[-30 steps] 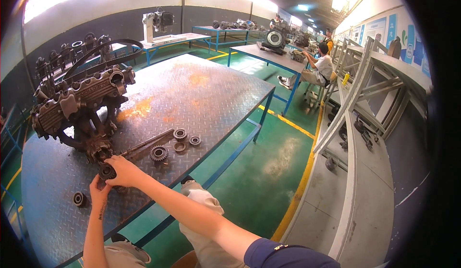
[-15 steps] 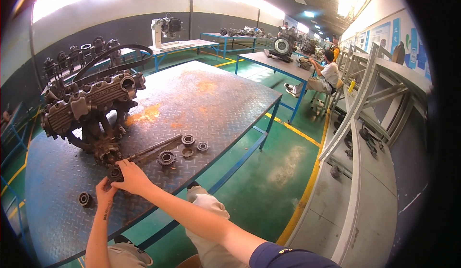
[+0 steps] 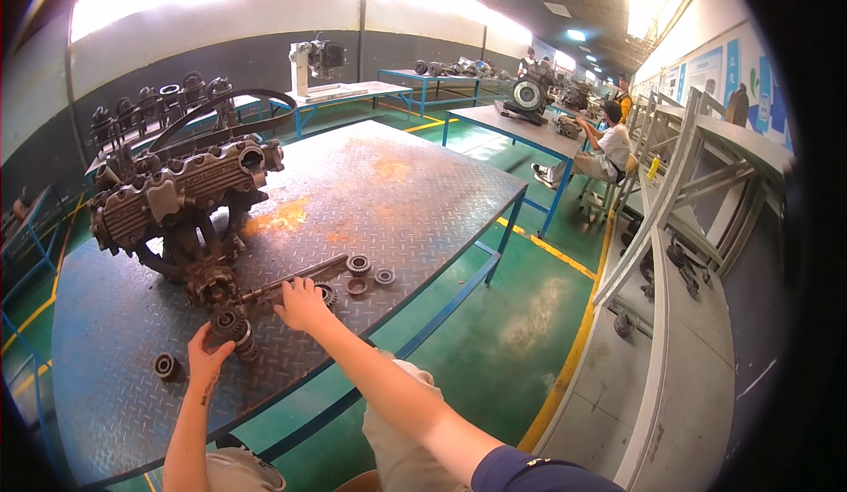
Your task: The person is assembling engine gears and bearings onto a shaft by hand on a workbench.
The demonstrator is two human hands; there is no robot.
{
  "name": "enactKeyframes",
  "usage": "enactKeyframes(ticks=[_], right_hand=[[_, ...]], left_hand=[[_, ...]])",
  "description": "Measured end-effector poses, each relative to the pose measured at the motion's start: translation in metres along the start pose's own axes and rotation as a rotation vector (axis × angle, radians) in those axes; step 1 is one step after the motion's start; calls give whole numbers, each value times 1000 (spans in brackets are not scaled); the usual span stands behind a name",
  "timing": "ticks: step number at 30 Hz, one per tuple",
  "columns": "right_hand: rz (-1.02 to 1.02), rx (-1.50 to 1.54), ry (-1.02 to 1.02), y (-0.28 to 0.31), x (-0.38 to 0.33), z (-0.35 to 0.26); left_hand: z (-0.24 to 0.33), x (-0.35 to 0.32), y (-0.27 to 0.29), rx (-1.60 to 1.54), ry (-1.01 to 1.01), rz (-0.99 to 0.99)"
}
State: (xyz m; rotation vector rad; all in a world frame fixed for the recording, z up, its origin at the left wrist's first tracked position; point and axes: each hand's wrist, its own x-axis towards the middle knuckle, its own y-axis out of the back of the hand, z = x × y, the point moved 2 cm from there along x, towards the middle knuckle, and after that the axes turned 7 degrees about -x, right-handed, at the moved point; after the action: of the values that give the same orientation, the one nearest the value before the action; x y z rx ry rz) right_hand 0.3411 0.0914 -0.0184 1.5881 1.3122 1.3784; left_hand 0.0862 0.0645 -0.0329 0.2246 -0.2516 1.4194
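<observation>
Near the front edge of the bench (image 3: pixel 459 183), a gear (image 3: pixel 228 320) is held by the curled fingers of the left hand (image 3: pixel 208 351) and could be dropped should that grip slacken, while the right hand's (image 3: pixel 304 305) half-bent fingers are poised by the shaft (image 3: pixel 323 267), any hold impossible to tell.

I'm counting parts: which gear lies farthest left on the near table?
The lone dark gear left of the left hand; the held gear and the others sit farther right.
</observation>
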Motion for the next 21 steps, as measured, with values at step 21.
enactKeyframes(ticks=[21], right_hand=[[-94, -234, -217, -19, 16, 34]], left_hand=[[15, -4, 1, 20, -18, 11]])
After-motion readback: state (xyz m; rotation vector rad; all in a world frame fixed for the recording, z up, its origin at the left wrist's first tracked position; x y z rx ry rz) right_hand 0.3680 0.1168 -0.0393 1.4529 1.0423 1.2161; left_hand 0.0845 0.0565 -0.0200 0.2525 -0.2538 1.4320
